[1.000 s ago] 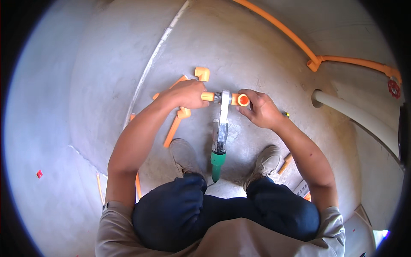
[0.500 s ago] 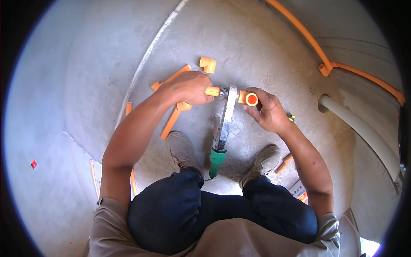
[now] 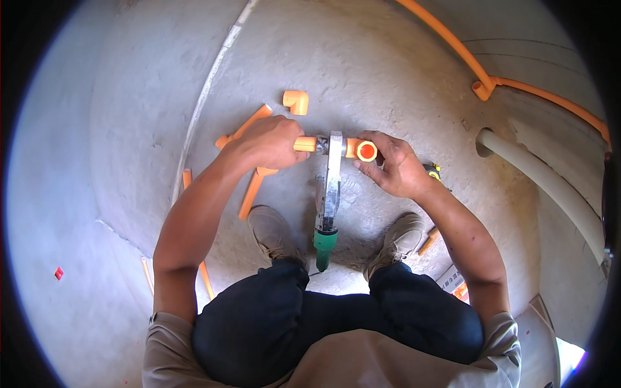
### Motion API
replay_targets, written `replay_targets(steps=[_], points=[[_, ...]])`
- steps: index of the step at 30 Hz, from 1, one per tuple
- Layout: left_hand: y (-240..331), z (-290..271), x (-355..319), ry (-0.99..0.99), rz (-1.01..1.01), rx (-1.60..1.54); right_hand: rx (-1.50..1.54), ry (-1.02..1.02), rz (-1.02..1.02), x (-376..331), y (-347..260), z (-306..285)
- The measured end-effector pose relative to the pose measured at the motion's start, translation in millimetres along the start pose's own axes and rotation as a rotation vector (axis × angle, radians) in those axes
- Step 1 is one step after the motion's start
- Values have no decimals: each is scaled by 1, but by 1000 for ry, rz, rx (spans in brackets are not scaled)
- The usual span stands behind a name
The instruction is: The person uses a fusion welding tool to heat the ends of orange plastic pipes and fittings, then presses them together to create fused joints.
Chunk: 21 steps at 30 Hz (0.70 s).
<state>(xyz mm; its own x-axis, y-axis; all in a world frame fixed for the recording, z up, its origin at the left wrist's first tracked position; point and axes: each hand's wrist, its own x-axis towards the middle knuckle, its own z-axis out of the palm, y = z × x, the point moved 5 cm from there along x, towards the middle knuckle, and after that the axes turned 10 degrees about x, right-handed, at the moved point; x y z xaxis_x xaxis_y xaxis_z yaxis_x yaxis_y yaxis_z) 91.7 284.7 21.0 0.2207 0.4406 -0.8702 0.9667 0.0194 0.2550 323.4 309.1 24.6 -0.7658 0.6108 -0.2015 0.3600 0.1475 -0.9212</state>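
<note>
An orange pipe piece [image 3: 306,143] sticks out of the closed left hand [image 3: 265,143] toward the person's right, its free end meeting the head of a pipe welding iron [image 3: 331,187], a flat silver blade with a green handle that stands on the concrete floor [image 3: 388,58] between the two hands. On the other side of that blade, an orange fitting [image 3: 361,150] with a round open mouth facing up sits pressed against the iron, and the right hand [image 3: 396,165] closes on it from the far side, thumb and fingertips around its body. So the pipe lies just inward of the left grip and the fitting just inward of the right grip, the iron's head between them and touching both. Both hands are wrapped tight, each holding its own piece. The green handle runs back from the grips toward the person's legs, ending between two tan shoes [image 3: 275,233]. Just beyond the left hand lies a loose orange elbow [image 3: 296,101], and under and beside that hand several cut orange pipe lengths [image 3: 252,191] rest on the floor. Well away from the right grip, a thick pale hose [image 3: 550,187] curves along the floor, and a long orange pipe run [image 3: 466,58] follows the wall base.
</note>
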Motion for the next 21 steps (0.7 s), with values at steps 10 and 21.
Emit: replay_targets(steps=[10, 21], points=[[1, -3, -3, 9, -24, 7, -31, 2, 22, -2, 2, 2], [3, -4, -6, 3, -43, 0, -23, 13, 45, -3, 1, 3]])
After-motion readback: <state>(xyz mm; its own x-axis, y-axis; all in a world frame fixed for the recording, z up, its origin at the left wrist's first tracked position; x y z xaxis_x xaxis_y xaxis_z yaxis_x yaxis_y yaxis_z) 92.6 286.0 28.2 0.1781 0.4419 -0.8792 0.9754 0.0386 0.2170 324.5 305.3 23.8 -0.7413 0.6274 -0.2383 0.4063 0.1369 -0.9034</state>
